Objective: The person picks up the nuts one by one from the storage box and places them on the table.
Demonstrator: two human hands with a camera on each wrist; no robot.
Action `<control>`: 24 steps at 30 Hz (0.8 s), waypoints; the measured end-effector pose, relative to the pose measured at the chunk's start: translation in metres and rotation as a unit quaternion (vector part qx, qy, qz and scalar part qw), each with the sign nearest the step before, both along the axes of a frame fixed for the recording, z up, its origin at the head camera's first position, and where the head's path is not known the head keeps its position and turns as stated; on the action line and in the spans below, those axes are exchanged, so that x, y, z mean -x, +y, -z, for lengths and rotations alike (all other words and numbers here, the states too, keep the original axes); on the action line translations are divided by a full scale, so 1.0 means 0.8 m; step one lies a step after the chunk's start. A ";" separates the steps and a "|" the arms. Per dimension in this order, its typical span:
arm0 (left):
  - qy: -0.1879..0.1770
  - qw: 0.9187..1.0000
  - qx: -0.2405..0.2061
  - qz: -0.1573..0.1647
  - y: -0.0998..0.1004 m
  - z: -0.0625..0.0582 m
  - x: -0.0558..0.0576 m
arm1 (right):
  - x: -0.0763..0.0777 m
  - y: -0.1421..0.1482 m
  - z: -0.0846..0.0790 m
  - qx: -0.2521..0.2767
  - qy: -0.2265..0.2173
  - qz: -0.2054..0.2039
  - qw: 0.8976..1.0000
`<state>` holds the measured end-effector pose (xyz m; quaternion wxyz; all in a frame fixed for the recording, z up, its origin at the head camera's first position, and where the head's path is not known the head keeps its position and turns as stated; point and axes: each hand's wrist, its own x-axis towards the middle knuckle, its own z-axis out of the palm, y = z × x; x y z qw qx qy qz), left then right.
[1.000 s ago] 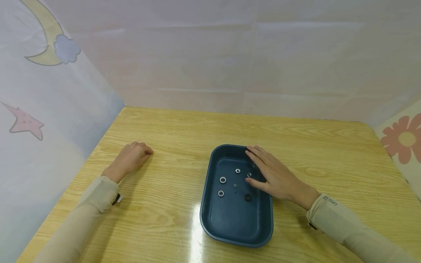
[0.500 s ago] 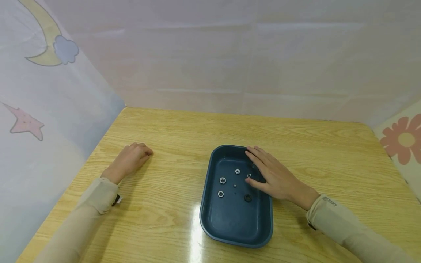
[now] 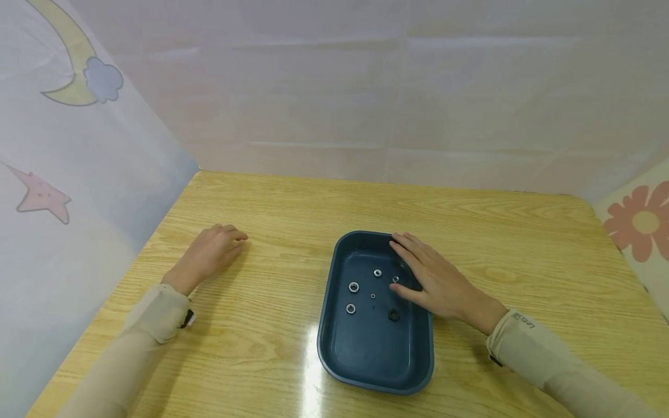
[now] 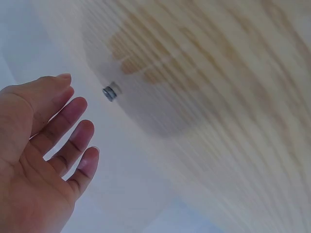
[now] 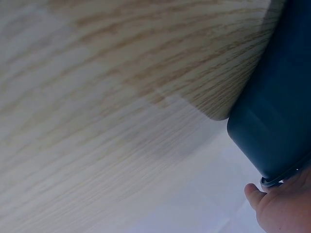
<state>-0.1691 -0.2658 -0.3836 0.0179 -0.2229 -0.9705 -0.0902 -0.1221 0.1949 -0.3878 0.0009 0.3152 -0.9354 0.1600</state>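
Note:
My left hand (image 3: 210, 254) is over the left side of the wooden table (image 3: 272, 215), its fingers loosely spread and apart. Just beyond those fingertips, in the left wrist view, a small silver nut (image 4: 110, 93) is on the tabletop; the hand hides it from the head view. My right hand (image 3: 444, 281) rests on the right rim of a dark blue tray (image 3: 373, 357), fingers straight and thumb pointing inward. Inside the tray lie several silver nuts, among them one at the left (image 3: 353, 287), plus a black nut (image 3: 394, 314) near the right wall.
A pale cloth backdrop (image 3: 324, 87) rises behind the far table edge. Printed cloth (image 3: 104, 157) borders the left side, and a flower-print cloth (image 3: 645, 223) hangs at the right. Bare wood lies between my left hand and the tray.
My left hand's fingertips, held close together before, have parted and shifted slightly right. The right hand and the tray have stayed put.

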 end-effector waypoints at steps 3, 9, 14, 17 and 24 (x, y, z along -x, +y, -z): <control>0.008 1.000 -0.006 0.006 0.007 -0.003 -0.002 | 0.000 0.000 0.000 0.000 0.001 0.000 1.000; 0.023 0.999 -0.020 0.028 0.022 -0.010 -0.007 | 0.001 0.000 0.002 0.002 0.005 0.000 1.000; 0.035 0.998 -0.026 0.050 0.034 -0.015 -0.011 | 0.001 0.001 0.002 0.003 0.006 0.000 1.000; 0.039 0.997 -0.029 0.059 0.041 -0.017 -0.013 | 0.001 0.001 0.002 0.002 0.004 0.001 1.000; 0.052 0.995 -0.037 0.082 0.053 -0.016 -0.016 | 0.001 0.000 0.001 0.003 0.000 0.001 1.000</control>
